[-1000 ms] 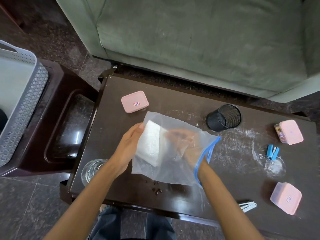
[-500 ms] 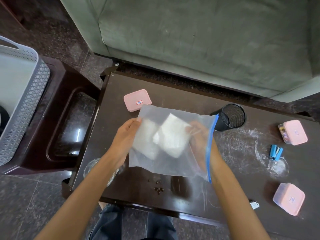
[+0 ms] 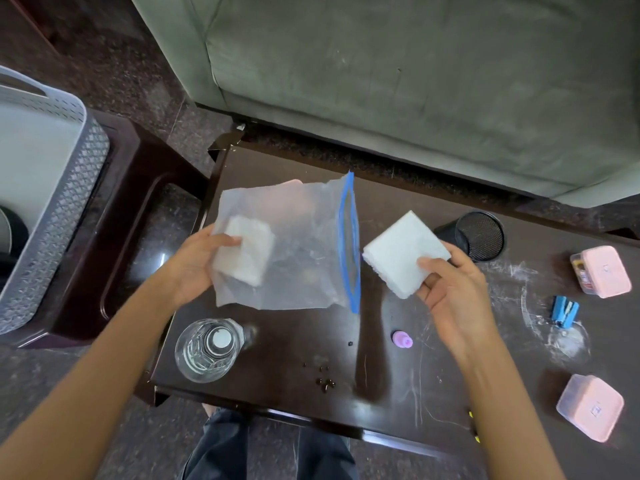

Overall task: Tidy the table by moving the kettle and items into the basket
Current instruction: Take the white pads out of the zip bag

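Just outside the bag's [image 3: 298,251] blue mouth, right hand [image 3: 450,292] holds sponge [image 3: 403,252].

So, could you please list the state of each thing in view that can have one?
Zip bag: open, held up by left hand, one white pad inside.
Second white pad: outside the bag, gripped by right hand.
Mesh pen cup: tipped over, empty.
Pink boxes: lids on.
Water bottle: upright, capped.
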{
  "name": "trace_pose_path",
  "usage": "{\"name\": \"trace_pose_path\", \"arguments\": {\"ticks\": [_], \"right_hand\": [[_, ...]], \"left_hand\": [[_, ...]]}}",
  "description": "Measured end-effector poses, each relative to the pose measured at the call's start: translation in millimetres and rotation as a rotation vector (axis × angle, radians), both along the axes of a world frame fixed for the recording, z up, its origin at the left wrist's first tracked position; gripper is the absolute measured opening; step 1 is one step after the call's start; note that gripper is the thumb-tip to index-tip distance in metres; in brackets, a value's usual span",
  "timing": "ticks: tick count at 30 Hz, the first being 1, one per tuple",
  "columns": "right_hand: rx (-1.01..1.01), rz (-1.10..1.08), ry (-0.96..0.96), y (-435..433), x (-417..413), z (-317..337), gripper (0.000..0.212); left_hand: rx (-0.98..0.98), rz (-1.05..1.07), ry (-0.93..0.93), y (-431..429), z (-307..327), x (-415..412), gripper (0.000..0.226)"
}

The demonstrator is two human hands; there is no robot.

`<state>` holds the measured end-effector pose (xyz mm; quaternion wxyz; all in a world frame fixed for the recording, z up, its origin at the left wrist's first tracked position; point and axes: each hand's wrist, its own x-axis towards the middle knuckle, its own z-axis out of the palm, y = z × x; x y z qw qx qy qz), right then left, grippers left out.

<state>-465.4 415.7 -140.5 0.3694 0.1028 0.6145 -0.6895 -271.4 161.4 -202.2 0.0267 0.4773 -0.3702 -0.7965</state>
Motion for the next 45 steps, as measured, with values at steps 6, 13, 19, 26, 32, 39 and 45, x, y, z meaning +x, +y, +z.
{"name": "trace_pose_path", "arguments": {"ticks": [6, 13, 19, 26, 32, 39, 45], "right_hand": [[0.108, -0.052, -0.027, 8.0, 7.7, -15.2, 0.025], [0.177, -0.081, -0.016, 14.1, 12.6, -18.3, 0.027], [0.251, -0.062, 0.075, 15.6, 18.0, -12.3, 0.027], [0.285, -0.039, 0.233, 29.5, 22.5, 4.7, 0.032], [0.236, 0.009, 0.236, 55.9, 11.4, 12.6, 0.027], [0.104, 0.058, 0.168, 77.9, -11.1, 17.3, 0.023], [0.176, 0.063, 0.148, 69.8, -22.0, 12.7, 0.008]], "left_hand": [[-0.024, -0.063, -0.231, 3.0, -35.8, 1.6, 0.037], [-0.312, -0.135, -0.467, 11.1, -54.3, 2.0, 0.042], [-0.942, -0.203, -0.650, 16.5, -24.3, -8.2, 0.038], [-0.833, -0.405, 0.108, 140.1, 62.9, -76.9, 0.041], [-0.616, -0.595, 0.218, 225.0, 53.5, -101.2, 0.088], [-0.343, -0.370, 0.137, 234.2, 70.6, -130.4, 0.021], [-0.009, -0.184, 0.135, 230.5, 71.9, -140.0, 0.031]]}}
